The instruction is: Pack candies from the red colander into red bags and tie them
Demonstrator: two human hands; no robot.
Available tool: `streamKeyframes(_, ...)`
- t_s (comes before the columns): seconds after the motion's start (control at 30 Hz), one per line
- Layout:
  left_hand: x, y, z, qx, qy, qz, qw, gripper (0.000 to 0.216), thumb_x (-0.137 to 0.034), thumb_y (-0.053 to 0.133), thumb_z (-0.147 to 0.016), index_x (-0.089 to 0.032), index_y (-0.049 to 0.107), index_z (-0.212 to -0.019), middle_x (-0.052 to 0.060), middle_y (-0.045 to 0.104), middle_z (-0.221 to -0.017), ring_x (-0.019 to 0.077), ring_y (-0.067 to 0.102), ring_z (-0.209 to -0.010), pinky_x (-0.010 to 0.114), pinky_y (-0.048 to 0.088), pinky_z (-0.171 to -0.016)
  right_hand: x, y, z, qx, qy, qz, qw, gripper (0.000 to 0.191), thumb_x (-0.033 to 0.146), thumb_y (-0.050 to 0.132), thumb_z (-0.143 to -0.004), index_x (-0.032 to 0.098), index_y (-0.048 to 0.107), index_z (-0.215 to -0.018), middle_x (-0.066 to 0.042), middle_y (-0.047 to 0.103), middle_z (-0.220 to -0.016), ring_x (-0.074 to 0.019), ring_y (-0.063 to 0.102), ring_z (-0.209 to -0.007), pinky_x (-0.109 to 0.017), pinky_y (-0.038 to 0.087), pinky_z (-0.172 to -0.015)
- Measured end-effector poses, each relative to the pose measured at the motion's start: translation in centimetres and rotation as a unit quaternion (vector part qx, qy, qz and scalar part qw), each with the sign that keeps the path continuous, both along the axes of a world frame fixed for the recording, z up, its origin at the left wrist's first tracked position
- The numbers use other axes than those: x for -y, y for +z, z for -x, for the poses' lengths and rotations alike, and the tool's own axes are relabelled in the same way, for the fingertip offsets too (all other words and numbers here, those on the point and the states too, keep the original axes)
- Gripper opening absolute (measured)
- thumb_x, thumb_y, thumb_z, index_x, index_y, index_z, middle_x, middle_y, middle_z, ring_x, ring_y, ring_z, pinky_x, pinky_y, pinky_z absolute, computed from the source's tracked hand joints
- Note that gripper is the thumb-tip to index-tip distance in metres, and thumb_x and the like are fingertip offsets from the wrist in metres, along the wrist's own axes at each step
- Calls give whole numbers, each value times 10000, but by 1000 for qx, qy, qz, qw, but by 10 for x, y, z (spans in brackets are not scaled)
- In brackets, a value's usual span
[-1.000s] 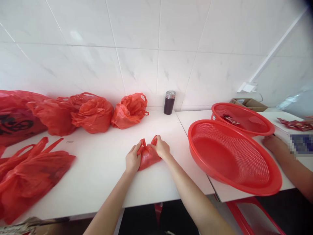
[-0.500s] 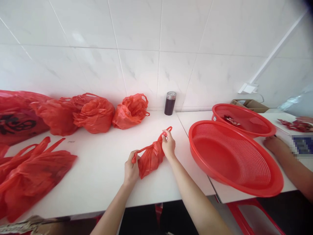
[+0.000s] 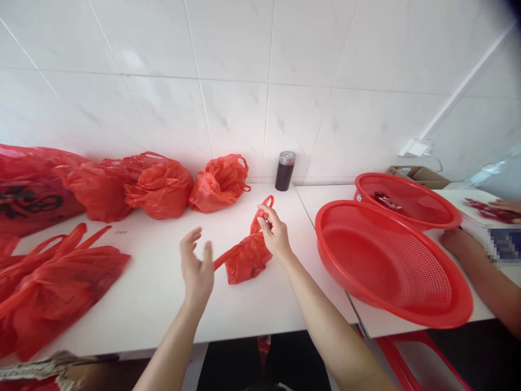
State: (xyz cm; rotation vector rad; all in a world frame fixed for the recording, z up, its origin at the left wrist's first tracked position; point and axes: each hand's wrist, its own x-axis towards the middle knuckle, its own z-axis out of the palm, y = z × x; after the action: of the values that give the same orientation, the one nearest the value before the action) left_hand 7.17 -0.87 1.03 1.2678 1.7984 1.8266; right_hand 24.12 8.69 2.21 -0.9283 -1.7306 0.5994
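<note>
A small red plastic bag (image 3: 248, 258) lies on the white table in front of me, its contents hidden. My right hand (image 3: 274, 231) pinches the gathered top of the bag near one looped handle, which sticks up past the fingers. To the left of the bag, my left hand (image 3: 196, 266) is raised with thumb and fingers apart. The bag's other handle stretches toward that hand and passes out of sight behind it; nothing shows between the fingers.
Several filled red bags (image 3: 158, 187) line the wall, and more (image 3: 69, 293) lie at the left. A dark thermos (image 3: 284, 171) stands at the back. Red perforated baskets (image 3: 325, 255) sit at the right, beside another person's arm (image 3: 480, 266). A cardboard box (image 3: 423, 176) is behind them.
My left hand has let go of the handle, opened and moved left and up. My right hand has shifted slightly left and up, still pinching the bag.
</note>
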Motion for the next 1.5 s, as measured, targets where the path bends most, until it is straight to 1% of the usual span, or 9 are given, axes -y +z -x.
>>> streamKeyframes(0.17, -16, 28, -21, -110, -227, 157, 955, 197, -390, 628, -775, -250, 676, -905, 45, 676, -888, 258, 579, -880, 403, 398, -863, 8, 15, 2, -16, 1, -15, 1000, 430, 406, 450, -936, 240, 473, -1332, -6, 626, -868, -94, 416, -523, -229, 413, -603)
streamKeyframes(0.37, -27, 60, 1, 74, -265, 161, 948, 267, -460, 655, -759, -206, 633, -837, -14, 629, -726, 154, 576, -661, 281, 450, -660, -5, 0, -17, -172, -141, 157, 962, 567, 587, 493, -861, 248, 416, -1309, -60, 609, -1050, -143, 560, -728, -273, 452, -697)
streamKeyframes(0.43, -30, 70, 6, 167, -270, 148, 937, 321, -501, 627, -776, -199, 595, -878, -6, 631, -744, 147, 598, -650, 287, 486, -655, 1, -11, -8, -273, -43, 313, 909, 630, 665, 472, -835, 248, 411, -1303, -97, 590, -1148, -184, 607, -860, -305, 483, -732)
streamKeyframes(0.53, -32, 70, 4, 283, -264, 130, 913, 329, -495, 629, -786, -193, 569, -899, 12, 639, -742, 144, 617, -625, 282, 516, -621, 29, -25, 19, -347, 191, 533, 748, 727, 766, 426, -796, 238, 446, -1295, -121, 606, -1156, -233, 640, -905, -377, 508, -732)
streamKeyframes(0.67, -25, 46, -1, 384, -236, 136, 882, 338, -502, 616, -802, -171, 565, -840, 37, 645, -714, 161, 632, -607, 296, 543, -590, 73, -22, 46, -416, 315, 566, 638, 522, 597, 587, -823, 189, 608, -1147, -71, 668, -1037, -191, 634, -892, -309, 499, -746)
streamKeyframes(0.83, -5, 17, -8, 437, -211, 155, 861, 285, -389, 726, -746, -162, 574, -827, 1, 633, -665, 127, 615, -566, 246, 531, -557, 103, -12, 41, -503, 226, 563, 615, 285, 411, 707, -773, 159, 669, -902, -13, 650, -760, -115, 574, -642, -215, 458, -574)
streamKeyframes(1.03, 12, 16, -18, 439, -232, 189, 847, 296, -356, 754, -723, -152, 603, -876, 22, 660, -677, 149, 632, -571, 266, 527, -563, 130, -19, 30, -485, 155, 609, 608, 325, 448, 753, -717, 158, 664, -831, 8, 591, -647, -98, 516, -549, -208, 406, -495)
streamKeyframes(1.3, 13, 28, -13, 393, -257, 200, 860, 293, -397, 727, -744, -147, 621, -853, 22, 664, -674, 126, 611, -562, 239, 504, -564, 127, -1, 22, -448, 171, 554, 681, 432, 411, 775, -711, 146, 675, -1038, -47, 681, -882, -138, 604, -738, -234, 473, -658)
streamKeyframes(1.5, 3, 72, 31, 319, -286, 204, 880, 312, -375, 743, -722, -147, 668, -920, 53, 693, -749, 167, 637, -615, 273, 507, -593, 126, -20, 24, -273, 169, 554, 768, 617, 577, 641, -778, 231, 517, -1273, -73, 664, -1013, -182, 641, -780, -261, 472, -557)
